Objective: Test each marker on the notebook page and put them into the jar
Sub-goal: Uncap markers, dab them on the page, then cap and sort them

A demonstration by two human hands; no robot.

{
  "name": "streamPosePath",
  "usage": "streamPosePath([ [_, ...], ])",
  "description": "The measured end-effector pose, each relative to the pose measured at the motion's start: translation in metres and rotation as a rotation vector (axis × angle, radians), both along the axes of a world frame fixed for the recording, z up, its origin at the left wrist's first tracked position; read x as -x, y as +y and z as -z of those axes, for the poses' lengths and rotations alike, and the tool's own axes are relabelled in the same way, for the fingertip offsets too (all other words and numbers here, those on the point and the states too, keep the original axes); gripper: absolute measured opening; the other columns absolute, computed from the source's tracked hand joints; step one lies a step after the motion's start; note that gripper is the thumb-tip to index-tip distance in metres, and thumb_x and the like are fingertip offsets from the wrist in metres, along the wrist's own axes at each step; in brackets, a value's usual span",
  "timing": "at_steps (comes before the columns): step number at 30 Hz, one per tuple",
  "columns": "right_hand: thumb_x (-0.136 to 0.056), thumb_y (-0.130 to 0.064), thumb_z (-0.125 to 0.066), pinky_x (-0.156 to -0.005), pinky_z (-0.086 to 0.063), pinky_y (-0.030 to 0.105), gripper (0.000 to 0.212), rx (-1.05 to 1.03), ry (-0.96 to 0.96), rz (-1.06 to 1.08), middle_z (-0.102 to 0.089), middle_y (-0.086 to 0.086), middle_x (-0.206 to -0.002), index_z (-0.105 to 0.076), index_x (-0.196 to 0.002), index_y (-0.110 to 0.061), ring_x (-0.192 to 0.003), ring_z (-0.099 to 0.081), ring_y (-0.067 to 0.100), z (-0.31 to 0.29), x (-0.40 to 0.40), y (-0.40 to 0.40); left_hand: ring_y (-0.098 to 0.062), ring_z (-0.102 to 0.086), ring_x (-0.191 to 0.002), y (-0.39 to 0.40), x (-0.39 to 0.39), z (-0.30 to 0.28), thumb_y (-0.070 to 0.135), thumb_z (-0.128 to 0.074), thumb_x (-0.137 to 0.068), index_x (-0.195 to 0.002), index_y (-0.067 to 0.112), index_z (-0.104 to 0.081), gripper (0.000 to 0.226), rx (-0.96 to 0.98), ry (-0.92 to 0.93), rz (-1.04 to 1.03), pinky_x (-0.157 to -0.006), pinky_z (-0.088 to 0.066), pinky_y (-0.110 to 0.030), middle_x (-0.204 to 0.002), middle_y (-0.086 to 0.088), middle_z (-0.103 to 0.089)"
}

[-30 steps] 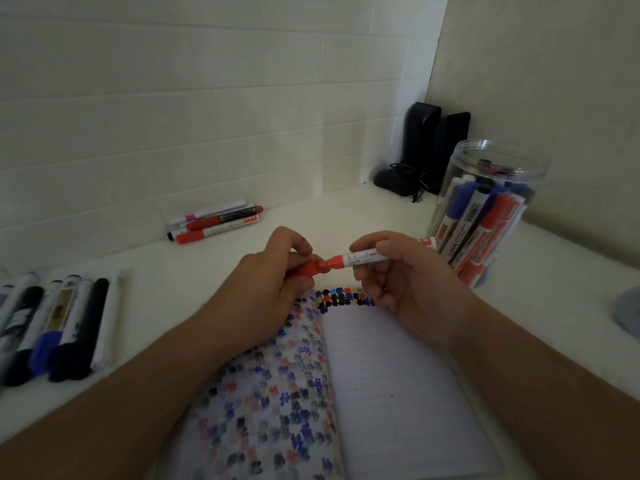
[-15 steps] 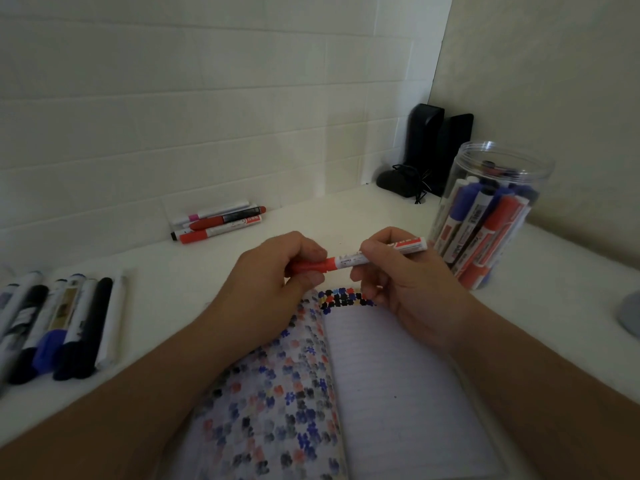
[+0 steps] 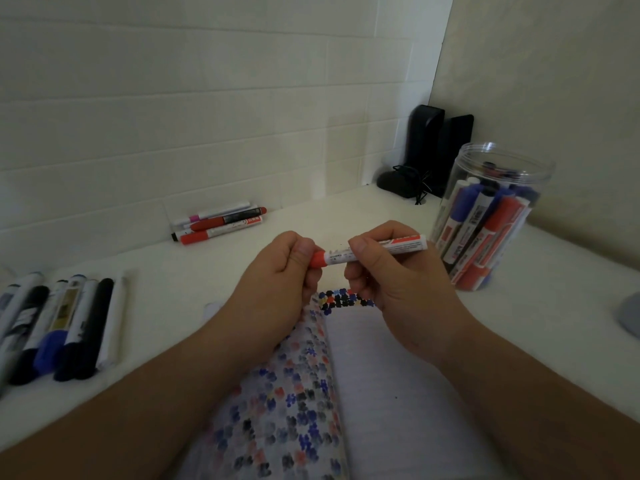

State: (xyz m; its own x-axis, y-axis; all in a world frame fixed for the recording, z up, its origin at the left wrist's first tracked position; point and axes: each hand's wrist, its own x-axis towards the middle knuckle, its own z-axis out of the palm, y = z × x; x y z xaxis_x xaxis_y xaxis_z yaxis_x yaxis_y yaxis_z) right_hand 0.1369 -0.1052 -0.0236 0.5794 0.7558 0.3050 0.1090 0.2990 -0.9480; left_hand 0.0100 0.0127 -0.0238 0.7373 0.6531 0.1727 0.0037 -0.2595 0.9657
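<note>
Both hands meet over the far edge of the notebook [image 3: 398, 393], w/ one red marker [image 3: 372, 250] held between them, roughly level, tilted slightly up to the right. Left hand [image 3: 277, 282] is curled tight, thumb & fingers wrapped round the red cap [image 3: 318, 259] at the marker's left end. Right hand [image 3: 398, 285] pinches the white barrel, thumb on top, fingers curled under; barrel's right end sticks out past the knuckles toward the jar [image 3: 485, 220]. Cap looks seated against the barrel; can't tell if fully clicked on.

Barrel has a printed label w/ small dark text & a red band near the right end, too blurred to read.

Notebook lies open on the white desk [image 3: 554, 323], near side. Left page is covered in small red, blue & black blots; right page is lined, w/ a row of blots along its far edge only.

Clear jar stands right of the hands, lidless, holding red, blue & black markers leaning inside; labels unreadable.

Left: a row of black & blue markers [image 3: 62, 327] lying side by side. Far centre by the wall: a small group of red & pink markers [image 3: 221, 223]. Far right corner: two black speakers [image 3: 440, 150].
</note>
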Motion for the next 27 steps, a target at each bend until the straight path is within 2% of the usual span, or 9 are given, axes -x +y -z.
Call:
streamPosePath([
  [5, -0.086, -0.031, -0.069, -0.065, -0.055, 0.035, 0.015, -0.036, 0.081, -0.007, -0.071, 0.012, -0.076, -0.071, -0.085, -0.017, -0.067, -0.064, 0.022, 0.002, 0.007, 0.006, -0.004, -0.039, -0.053, -0.003, -0.002, 0.001, 0.033, -0.038, -0.108, -0.090, 0.012, -0.057, 0.034, -0.099, -0.052, -0.072, -0.052, -0.036, -0.021, -0.065, 0.006, -0.050],
  [9, -0.094, -0.024, -0.067, -0.062, -0.054, 0.032, 0.013, -0.043, 0.051, 0.008, -0.071, 0.011, -0.075, -0.070, -0.088, -0.013, -0.066, -0.063, 0.022, -0.003, 0.008, 0.006, -0.006, -0.042, -0.057, -0.001, 0.002, 0.000, 0.036, -0.036, -0.107, -0.090, 0.015, -0.057, 0.034, -0.203, -0.070, -0.051, -0.056, -0.039, -0.027, -0.066, 0.006, -0.052],
  [14, -0.101, -0.022, -0.065, -0.056, -0.049, 0.028, 0.018, 0.026, -0.069, 0.087, -0.066, 0.003, -0.067, -0.069, -0.091, -0.008, -0.060, -0.057, 0.015, -0.004, 0.004, 0.008, -0.002, -0.061, -0.074, 0.020, 0.012, -0.005, 0.033, -0.043, -0.106, -0.103, 0.030, -0.057, 0.015, -0.579, 0.178, 0.169, -0.066, -0.048, -0.017, -0.083, 0.015, -0.068],
  [16, -0.101, -0.028, -0.065, -0.055, -0.047, 0.025, 0.019, 0.072, -0.105, 0.116, -0.063, -0.003, -0.064, -0.070, -0.092, -0.012, -0.058, -0.055, 0.011, -0.001, 0.003, 0.011, -0.003, -0.061, -0.085, 0.019, 0.011, -0.001, 0.037, -0.046, -0.105, -0.109, 0.030, -0.058, 0.014, -0.744, 0.270, 0.195, -0.073, -0.049, -0.023, -0.092, 0.014, -0.067],
  [19, -0.101, -0.030, -0.063, -0.060, -0.051, 0.021, 0.021, 0.138, -0.174, 0.064, -0.073, -0.007, -0.075, -0.067, -0.119, -0.019, -0.062, -0.062, 0.006, 0.002, 0.006, 0.012, -0.003, -0.063, -0.087, 0.012, 0.010, -0.002, 0.040, -0.051, -0.103, -0.121, 0.034, -0.054, 0.019, -0.683, 0.250, 0.115, -0.076, -0.053, -0.027, -0.096, 0.013, -0.067],
  [21, -0.100, -0.033, -0.065, -0.069, -0.057, 0.023, 0.045, 0.177, -0.228, 0.004, -0.076, -0.013, -0.094, -0.051, -0.143, -0.029, -0.075, -0.070, 0.005, 0.006, 0.007, 0.012, -0.004, -0.069, -0.082, 0.013, 0.015, -0.011, 0.038, -0.056, -0.102, -0.138, 0.040, -0.038, 0.040, -0.544, 0.228, 0.062, -0.074, -0.059, -0.026, -0.095, 0.011, -0.070],
  [23, -0.099, -0.041, -0.066, -0.078, -0.058, 0.023, 0.056, 0.257, -0.398, -0.018, -0.070, -0.019, -0.106, -0.041, -0.149, -0.041, -0.090, -0.068, 0.002, 0.011, 0.010, 0.011, -0.007, -0.072, -0.075, 0.021, 0.027, -0.023, 0.031, -0.061, -0.100, -0.146, 0.048, -0.021, 0.063, -0.507, 0.244, 0.009, -0.069, -0.059, -0.025, -0.097, 0.009, -0.069],
  [24, -0.098, -0.043, -0.066, -0.081, -0.056, 0.022, 0.054, 0.310, -0.537, -0.025, -0.066, -0.021, -0.109, -0.042, -0.147, -0.044, -0.094, -0.065, 0.001, 0.015, 0.012, 0.010, -0.008, -0.071, -0.073, 0.027, 0.035, -0.028, 0.028, -0.061, -0.100, -0.146, 0.050, -0.022, 0.065, -0.536, 0.284, -0.024, -0.067, -0.058, -0.023, -0.098, 0.009, -0.067],
  [27, -0.098, -0.045, -0.061, -0.093, -0.049, 0.033, 0.034, 0.421, -1.025, -0.119, -0.059, -0.015, -0.115, -0.062, -0.132, -0.039, -0.105, -0.049, 0.009, 0.023, 0.020, 0.007, -0.005, -0.063, -0.073, 0.049, 0.067, -0.036, 0.027, -0.059, -0.099, -0.136, 0.040, -0.051, 0.039, -0.807, 0.583, -0.160, -0.064, -0.045, -0.014, -0.092, 0.012, -0.062],
])
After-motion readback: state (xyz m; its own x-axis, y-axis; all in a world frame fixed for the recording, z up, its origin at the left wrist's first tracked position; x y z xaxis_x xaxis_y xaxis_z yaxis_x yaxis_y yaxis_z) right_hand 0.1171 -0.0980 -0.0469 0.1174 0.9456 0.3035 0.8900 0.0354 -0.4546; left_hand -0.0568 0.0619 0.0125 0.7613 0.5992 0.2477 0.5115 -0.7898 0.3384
